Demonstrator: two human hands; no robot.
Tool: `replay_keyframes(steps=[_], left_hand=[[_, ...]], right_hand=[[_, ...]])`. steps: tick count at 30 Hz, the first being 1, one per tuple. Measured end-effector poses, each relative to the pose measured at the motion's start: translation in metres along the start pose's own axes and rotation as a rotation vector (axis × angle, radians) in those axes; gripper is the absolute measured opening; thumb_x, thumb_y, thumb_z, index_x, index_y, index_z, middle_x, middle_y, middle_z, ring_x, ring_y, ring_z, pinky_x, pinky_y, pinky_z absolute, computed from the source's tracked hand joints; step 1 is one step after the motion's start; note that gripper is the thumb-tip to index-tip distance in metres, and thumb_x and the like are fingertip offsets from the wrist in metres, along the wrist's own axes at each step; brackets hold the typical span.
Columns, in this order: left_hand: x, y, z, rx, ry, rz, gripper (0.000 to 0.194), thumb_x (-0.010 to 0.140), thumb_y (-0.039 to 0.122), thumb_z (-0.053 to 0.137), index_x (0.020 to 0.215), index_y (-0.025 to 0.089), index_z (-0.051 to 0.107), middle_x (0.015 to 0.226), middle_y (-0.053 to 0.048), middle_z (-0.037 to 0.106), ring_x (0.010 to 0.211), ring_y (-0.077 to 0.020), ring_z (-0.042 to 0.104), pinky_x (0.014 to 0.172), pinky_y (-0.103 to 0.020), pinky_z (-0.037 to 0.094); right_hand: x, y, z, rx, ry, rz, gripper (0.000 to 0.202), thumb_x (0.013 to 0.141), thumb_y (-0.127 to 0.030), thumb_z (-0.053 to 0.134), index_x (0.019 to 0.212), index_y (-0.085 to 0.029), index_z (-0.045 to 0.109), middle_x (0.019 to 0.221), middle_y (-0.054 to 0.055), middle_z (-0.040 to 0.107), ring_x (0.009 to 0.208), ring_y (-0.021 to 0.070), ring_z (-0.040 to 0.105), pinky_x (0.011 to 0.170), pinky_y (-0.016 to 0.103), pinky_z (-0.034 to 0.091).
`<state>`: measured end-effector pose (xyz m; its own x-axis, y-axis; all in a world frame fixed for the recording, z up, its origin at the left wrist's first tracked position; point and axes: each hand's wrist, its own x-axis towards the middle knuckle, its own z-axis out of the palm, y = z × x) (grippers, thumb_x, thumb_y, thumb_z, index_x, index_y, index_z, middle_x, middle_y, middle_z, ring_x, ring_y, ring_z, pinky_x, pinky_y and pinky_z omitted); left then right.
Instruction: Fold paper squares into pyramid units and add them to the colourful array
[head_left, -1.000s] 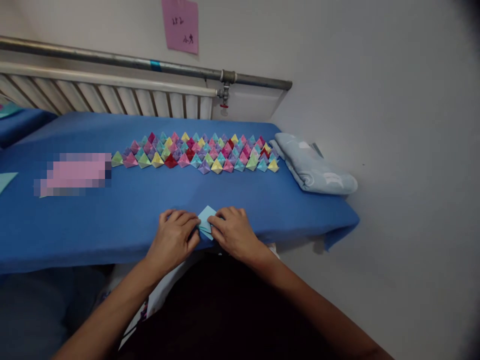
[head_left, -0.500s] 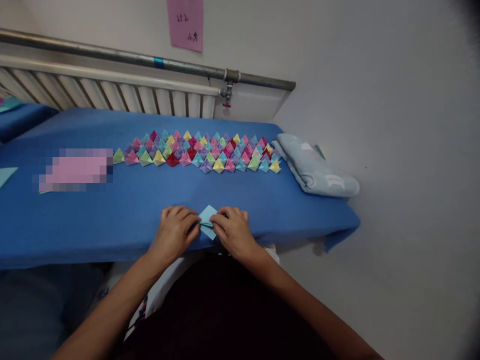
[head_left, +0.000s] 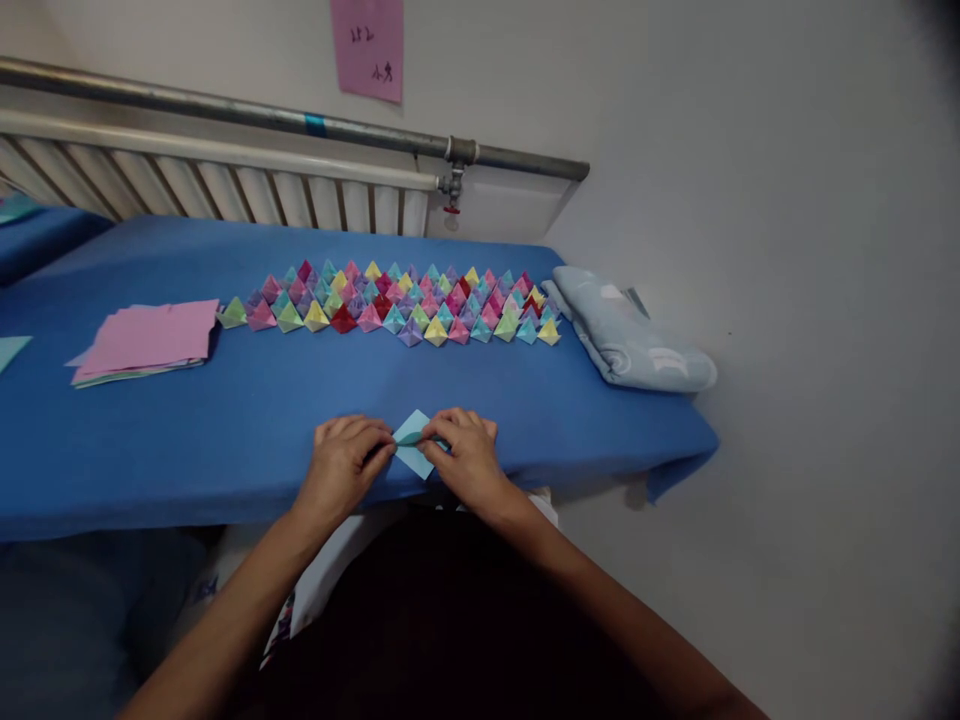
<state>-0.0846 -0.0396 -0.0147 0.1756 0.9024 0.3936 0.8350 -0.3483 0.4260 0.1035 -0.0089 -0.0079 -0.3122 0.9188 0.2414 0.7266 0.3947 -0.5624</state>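
A small light-blue piece of folded paper (head_left: 413, 460), diamond-shaped from above, is between my hands near the front edge of the blue-covered table (head_left: 270, 400). My left hand (head_left: 346, 462) pinches its left corner between thumb and fingers. On the other side, my right hand (head_left: 466, 455) grips the right part, thumb and forefinger closed on it. A crease or opening runs across the paper's middle, and its right corner is hidden under my right fingers. Beyond my hands stand several rows of colourful folded-paper pieces (head_left: 435, 332).
On the left lies a stack of coloured paper (head_left: 154, 335) with pink on top, and a pale green sheet (head_left: 10, 350) at the edge. A folded light-blue blanket (head_left: 637, 335) rests at the right end. Behind the table are a radiator (head_left: 285, 195) and a metal pipe (head_left: 225, 110).
The paper's middle fold has opened slightly, showing a darker inner face. My left hand has shifted a little to the left; both hands still grip the paper.
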Motion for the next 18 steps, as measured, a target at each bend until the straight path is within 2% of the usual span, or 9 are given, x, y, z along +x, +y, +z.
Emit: replay_keyframes(steps=[6,18], left_hand=[[0.0022,0.0001,-0.0014,-0.024,-0.041,-0.07,0.011,0.087,0.023,0.059,0.085,0.024,0.069,0.099,-0.001,0.073,0.1,-0.0228,0.061,0.089,-0.041,0.034],[0.0076,0.0048,-0.0018,0.063,-0.088,-0.16,0.016,0.087,0.029,0.055,0.081,0.023,0.069,0.097,-0.004,0.069,0.097,-0.0251,0.056,0.084,-0.04,0.038]], right_hand=[[0.0001,-0.001,-0.001,0.004,-0.011,0.014,0.008,0.087,-0.024,0.064,0.083,-0.026,0.07,0.096,-0.003,0.066,0.094,0.0157,0.054,0.082,0.033,0.023],[0.003,-0.0082,-0.0026,-0.036,-0.027,0.05,0.011,0.088,-0.025,0.063,0.078,-0.022,0.066,0.091,-0.002,0.066,0.091,0.0157,0.053,0.079,0.032,0.022]])
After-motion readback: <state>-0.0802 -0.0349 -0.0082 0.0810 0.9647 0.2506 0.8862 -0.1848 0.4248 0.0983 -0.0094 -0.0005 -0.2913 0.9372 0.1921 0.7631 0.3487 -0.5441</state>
